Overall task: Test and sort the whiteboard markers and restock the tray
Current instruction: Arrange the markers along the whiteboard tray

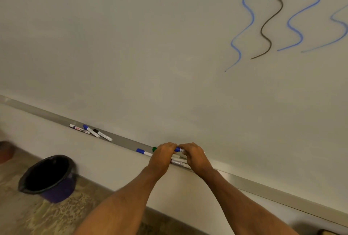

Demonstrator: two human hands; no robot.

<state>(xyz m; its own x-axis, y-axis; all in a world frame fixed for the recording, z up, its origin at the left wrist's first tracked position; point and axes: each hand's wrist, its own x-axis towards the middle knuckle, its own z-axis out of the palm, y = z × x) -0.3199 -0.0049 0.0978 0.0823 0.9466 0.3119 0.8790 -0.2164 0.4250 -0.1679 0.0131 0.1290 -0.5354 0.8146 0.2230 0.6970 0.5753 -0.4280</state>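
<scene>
1. Both hands are meeting just above the long grey metal tray [122,141] under the whiteboard [131,46]. The left hand [162,156] and the right hand [194,157] are sharing one blue-capped white marker [178,149].
2. The left grip is curling round the blue cap end and the right grip is pinching the white barrel, probably because a cap needs two opposing hands (whether it is coming off or going on, I cannot tell).
3. They are holding it low, right over the tray, likely so it can go up to the board or drop straight back.
4. A green-capped marker [154,149] and a second blue-capped marker [144,152] are lying in the tray just left of the hands, with pale marker barrels [178,161] beneath them. A cluster of three markers [91,131] is sitting well apart to the left, seemingly a sorted group.
5. Blue and black wavy test lines [271,18] are showing at the upper right of the board. A purple bin with a black liner [49,176] is standing on the floor, presumably for dead markers.
</scene>
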